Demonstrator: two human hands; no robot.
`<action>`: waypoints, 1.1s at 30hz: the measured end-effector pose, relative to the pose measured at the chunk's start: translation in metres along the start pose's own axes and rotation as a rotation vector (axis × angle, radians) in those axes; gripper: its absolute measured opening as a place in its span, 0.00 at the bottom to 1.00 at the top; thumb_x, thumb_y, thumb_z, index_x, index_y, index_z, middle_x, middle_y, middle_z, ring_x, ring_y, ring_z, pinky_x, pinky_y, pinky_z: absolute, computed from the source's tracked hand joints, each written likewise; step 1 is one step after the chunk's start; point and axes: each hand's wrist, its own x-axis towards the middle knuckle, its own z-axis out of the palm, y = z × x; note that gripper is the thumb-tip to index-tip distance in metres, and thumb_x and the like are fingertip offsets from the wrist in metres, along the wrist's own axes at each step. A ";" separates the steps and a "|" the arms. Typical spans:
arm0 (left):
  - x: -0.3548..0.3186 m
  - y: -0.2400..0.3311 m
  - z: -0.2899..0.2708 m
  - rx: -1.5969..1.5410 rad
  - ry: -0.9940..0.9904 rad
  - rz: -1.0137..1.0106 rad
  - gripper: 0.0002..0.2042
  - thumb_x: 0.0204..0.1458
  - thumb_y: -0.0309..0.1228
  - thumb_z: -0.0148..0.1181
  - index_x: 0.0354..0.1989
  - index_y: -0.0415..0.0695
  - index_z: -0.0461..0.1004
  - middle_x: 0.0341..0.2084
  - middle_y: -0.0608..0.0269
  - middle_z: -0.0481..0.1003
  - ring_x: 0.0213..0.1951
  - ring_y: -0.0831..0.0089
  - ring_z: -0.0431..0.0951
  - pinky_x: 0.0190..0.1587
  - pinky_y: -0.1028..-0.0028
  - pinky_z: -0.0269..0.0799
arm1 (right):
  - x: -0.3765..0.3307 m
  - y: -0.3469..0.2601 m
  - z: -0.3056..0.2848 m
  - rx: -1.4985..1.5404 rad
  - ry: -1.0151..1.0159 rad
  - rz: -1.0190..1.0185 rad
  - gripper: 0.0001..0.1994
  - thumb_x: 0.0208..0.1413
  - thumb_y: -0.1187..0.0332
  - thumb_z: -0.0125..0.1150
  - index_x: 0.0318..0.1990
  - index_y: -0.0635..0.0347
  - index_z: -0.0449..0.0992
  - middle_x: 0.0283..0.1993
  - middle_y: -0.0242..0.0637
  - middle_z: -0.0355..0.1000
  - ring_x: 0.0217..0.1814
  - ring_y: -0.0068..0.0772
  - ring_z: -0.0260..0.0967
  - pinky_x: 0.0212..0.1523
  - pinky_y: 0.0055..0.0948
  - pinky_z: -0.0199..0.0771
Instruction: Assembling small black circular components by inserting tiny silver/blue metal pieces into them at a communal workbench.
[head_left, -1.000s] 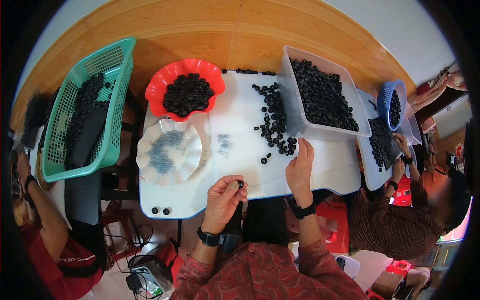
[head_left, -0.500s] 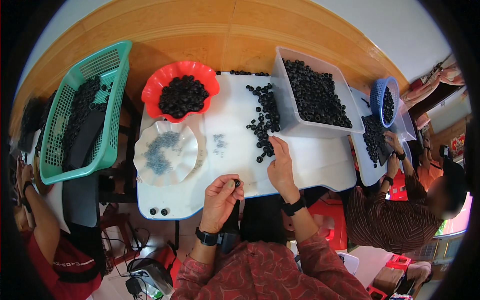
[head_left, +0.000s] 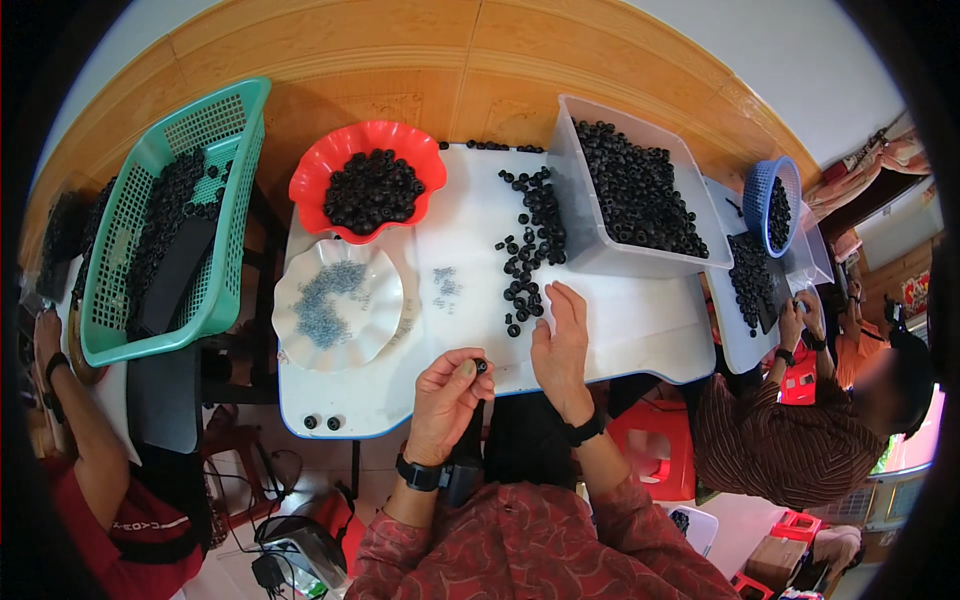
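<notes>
My left hand (head_left: 447,402) is closed around a dark upright tool at the near edge of the white table (head_left: 640,330), with a small black ring (head_left: 480,366) at its tip. My right hand (head_left: 562,338) lies flat on the table, fingers apart, its fingertips at the near end of a scatter of loose black rings (head_left: 527,250). A white scalloped plate (head_left: 337,303) with small grey-blue parts sits left of my hands. A few grey-blue parts (head_left: 445,284) lie loose on the table between the plate and the rings.
A red bowl (head_left: 368,182) and a clear tub (head_left: 632,190) of black rings stand at the back. A green basket (head_left: 165,220) is at left, a blue basket (head_left: 772,205) at right. Other people sit at both sides. Two rings (head_left: 322,423) lie near the table's front edge.
My right hand has drawn back along the table from the ring scatter toward me and to the left. My left hand has stayed on the tool.
</notes>
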 end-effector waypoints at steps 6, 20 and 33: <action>0.000 -0.001 0.001 0.006 0.008 0.006 0.11 0.61 0.25 0.54 0.49 0.35 0.73 0.38 0.54 0.78 0.34 0.73 0.80 0.38 0.74 0.79 | -0.014 -0.009 0.005 0.089 0.061 0.019 0.09 0.51 0.81 0.61 0.39 0.61 0.78 0.35 0.39 0.70 0.28 0.32 0.70 0.28 0.26 0.70; 0.000 0.000 0.002 -0.006 0.010 0.009 0.11 0.62 0.26 0.54 0.49 0.35 0.73 0.38 0.54 0.79 0.34 0.73 0.80 0.38 0.74 0.79 | -0.009 -0.026 0.021 -0.203 -0.014 -0.024 0.07 0.47 0.71 0.67 0.34 0.62 0.78 0.37 0.39 0.66 0.39 0.43 0.67 0.36 0.39 0.68; 0.000 0.000 0.002 -0.019 0.007 0.016 0.11 0.61 0.26 0.55 0.49 0.34 0.73 0.38 0.54 0.79 0.34 0.72 0.80 0.38 0.73 0.79 | -0.004 -0.031 0.018 -0.230 0.052 -0.161 0.07 0.50 0.75 0.63 0.37 0.63 0.74 0.41 0.43 0.67 0.40 0.46 0.69 0.38 0.40 0.69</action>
